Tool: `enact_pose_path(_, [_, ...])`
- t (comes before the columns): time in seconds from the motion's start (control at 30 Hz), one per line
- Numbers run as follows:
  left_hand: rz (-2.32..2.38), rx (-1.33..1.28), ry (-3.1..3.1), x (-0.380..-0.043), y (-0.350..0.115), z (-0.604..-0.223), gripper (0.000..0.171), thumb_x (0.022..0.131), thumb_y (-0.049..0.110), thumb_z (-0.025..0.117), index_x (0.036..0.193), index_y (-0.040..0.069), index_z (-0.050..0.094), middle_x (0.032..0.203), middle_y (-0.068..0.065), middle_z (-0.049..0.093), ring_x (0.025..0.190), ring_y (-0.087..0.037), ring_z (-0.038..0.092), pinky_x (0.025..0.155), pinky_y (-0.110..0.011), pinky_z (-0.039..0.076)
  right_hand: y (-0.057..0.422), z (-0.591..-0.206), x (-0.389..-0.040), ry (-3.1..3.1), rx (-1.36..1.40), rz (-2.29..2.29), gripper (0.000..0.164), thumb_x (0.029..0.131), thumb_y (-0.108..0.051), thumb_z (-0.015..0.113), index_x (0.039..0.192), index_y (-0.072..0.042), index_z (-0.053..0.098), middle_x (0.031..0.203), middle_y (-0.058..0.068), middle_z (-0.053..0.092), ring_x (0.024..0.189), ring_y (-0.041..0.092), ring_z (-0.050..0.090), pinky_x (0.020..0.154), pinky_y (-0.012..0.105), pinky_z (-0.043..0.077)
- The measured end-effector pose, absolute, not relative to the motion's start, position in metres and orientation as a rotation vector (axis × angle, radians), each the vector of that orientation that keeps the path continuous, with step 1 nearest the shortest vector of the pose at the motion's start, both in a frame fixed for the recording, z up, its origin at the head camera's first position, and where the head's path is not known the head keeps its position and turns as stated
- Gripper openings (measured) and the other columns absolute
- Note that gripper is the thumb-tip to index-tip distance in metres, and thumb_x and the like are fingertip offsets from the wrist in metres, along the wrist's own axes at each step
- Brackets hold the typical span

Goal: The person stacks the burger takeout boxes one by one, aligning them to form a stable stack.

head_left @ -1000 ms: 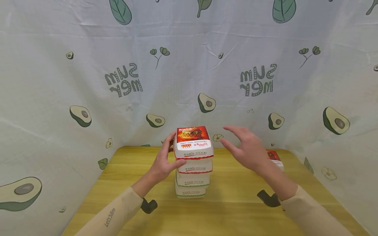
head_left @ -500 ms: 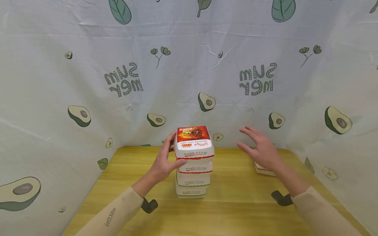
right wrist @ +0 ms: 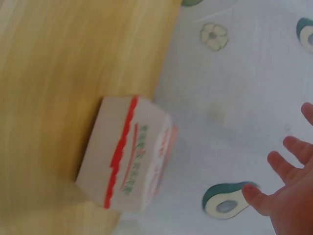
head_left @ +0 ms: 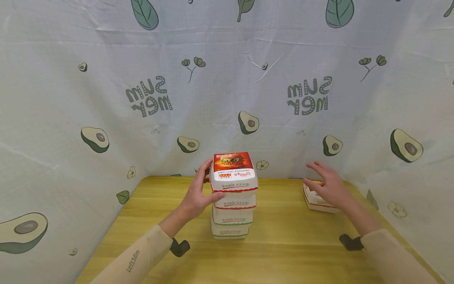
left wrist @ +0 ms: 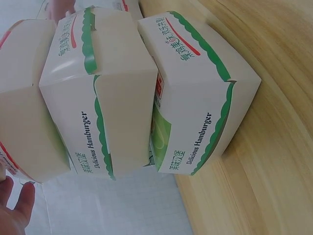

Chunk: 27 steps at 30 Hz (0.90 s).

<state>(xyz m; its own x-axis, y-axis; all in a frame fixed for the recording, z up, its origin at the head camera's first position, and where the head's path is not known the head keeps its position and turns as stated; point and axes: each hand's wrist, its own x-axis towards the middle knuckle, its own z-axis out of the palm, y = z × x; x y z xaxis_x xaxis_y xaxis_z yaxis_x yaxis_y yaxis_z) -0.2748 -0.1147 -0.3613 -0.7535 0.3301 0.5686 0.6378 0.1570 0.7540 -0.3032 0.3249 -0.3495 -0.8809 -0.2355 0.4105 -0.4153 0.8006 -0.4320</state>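
A stack of several hamburger boxes stands on the table in the head view. Its top hamburger box (head_left: 234, 181) has a red burger picture on the lid and red trim. Lower down, a green-trimmed hamburger box (left wrist: 195, 93) rests on the wood. My left hand (head_left: 193, 197) holds the upper stack from the left, its thumb across the front near the seam below the top box, other fingers partly hidden. Over at the right lies a single red-trimmed hamburger box (head_left: 313, 201). My right hand (head_left: 330, 187) hovers over it with spread fingers, apart from the box in the right wrist view.
The wooden table (head_left: 283, 248) ends at a pale curtain (head_left: 227, 98) printed with avocados and leaves. The curtain also hangs along both sides. A dark bracket (head_left: 179, 247) sits by the left sleeve, and another (head_left: 350, 242) by the right one.
My right hand has moved right and downward, from beside the stack to over the single box, which shows more now. My left hand and the stack have stayed in place.
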Motion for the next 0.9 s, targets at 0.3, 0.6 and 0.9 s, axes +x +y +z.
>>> enact_pose_path(0.3, [-1.633,-0.946,-2.161,-0.275,-0.115,-0.361,0.090,0.088,0.038,0.074,0.159,0.029,0.020,0.150,0.002,0.042,0.135,-0.019,0.040,0.107,-0.052,0.040,0.356,-0.372,-0.312,-2.735,0.384,0.626,0.063,0.096,-0.037,0.066,0.145,-0.002,0.047,0.153,0.037,0.031,0.134,0.061,0.031,0.101,0.077,0.030])
enact_pose_path(0.6, [-1.618,-0.945,-2.163,-0.276,-0.116,-0.361,0.091,0.088,0.041,0.074,0.159,0.029,0.020,0.151,0.002,0.042,0.135,-0.019,0.041,0.106,-0.053,0.040,0.382,-0.394,-0.317,-2.811,0.354,0.510,0.073,0.094,-0.045,0.067,0.144,0.003,0.045,0.147,0.041,0.035,0.129,0.063,0.036,0.101,0.076,0.030])
enact_pose_path(0.9, [-1.613,-0.940,-2.166,-0.276,-0.115,-0.361,0.090,0.088,0.041,0.074,0.159,0.030,0.019,0.151,0.003,0.042,0.135,-0.019,0.041,0.106,-0.053,0.040,0.394,-0.414,-0.319,-2.834,0.306,0.515,0.075,0.093,-0.048,0.067,0.142,0.004,0.045,0.143,0.036,0.038,0.125,0.058,0.037,0.098,0.076,0.032])
